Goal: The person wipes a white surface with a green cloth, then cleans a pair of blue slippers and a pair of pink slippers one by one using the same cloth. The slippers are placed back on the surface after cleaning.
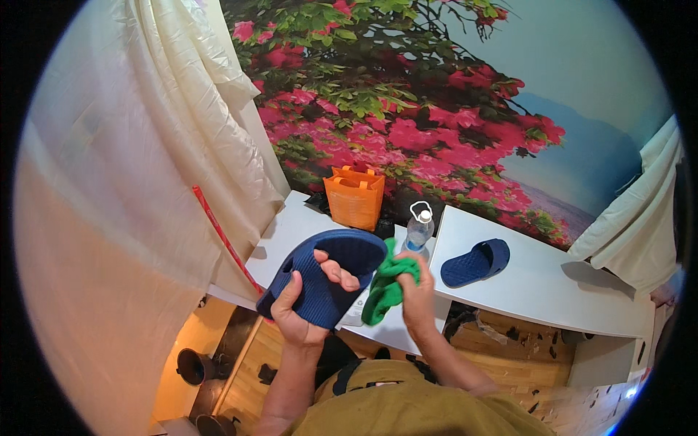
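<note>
1. At the far left, a big cream curtain (182, 94) hangs down in folds.
2. Low down, a dark bucket (193, 367) stands on the floor.
3. Next, a thin red stick (222, 236) leans at a slant by the curtain.
4. The left hand (299, 325) holds a blue slipper (314, 294) up over the white table (556, 283). Its thumb presses one side, and its fingers poke through.
5. Behind the slipper, an orange bag (355, 203) stands upright.
6. The right hand (417, 294) grips a bunched green cloth (384, 294) close to the slipper's right edge. I cannot tell if they touch.
7. Just behind that hand is a clear bottle (419, 234) with a white loop.
8. Farther right, another blue slipper (465, 269) lies on the table.
</note>
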`<act>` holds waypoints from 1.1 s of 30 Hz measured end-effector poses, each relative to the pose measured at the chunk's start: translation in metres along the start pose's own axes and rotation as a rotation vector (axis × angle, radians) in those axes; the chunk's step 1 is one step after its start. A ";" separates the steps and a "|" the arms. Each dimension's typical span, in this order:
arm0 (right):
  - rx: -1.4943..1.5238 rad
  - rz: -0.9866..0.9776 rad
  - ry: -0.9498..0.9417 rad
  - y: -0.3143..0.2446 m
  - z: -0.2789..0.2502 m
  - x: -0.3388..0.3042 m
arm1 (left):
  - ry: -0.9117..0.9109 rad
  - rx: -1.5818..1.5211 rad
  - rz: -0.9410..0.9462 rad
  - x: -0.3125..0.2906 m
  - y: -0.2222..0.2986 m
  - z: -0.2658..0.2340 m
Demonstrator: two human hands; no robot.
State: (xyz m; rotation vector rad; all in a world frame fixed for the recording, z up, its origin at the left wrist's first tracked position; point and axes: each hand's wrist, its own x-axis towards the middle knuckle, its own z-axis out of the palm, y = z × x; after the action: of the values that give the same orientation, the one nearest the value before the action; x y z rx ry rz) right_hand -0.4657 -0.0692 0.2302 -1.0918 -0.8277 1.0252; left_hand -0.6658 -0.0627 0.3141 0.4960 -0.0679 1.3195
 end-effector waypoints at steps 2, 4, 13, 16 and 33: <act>-0.012 -0.178 0.080 -0.034 0.001 0.000 | 0.075 0.073 0.003 0.001 0.001 -0.002; -0.185 -0.523 0.032 -0.067 0.007 -0.001 | 0.106 0.214 -0.026 0.000 -0.002 -0.007; -0.807 -1.071 -0.216 -0.063 0.031 -0.009 | 0.200 0.458 -0.100 -0.019 0.002 0.014; -0.779 -1.048 -0.188 -0.043 0.026 -0.016 | 0.160 0.531 -0.049 -0.020 0.000 0.017; -0.200 -0.214 -0.069 -0.059 0.002 -0.004 | -0.287 1.385 0.126 -0.022 0.004 -0.009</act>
State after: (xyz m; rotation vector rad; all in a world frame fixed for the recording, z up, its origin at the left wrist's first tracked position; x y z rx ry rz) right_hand -0.4549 -0.0794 0.2873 -1.1126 -1.0960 0.8165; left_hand -0.6772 -0.0789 0.3000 1.8644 0.6302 1.2527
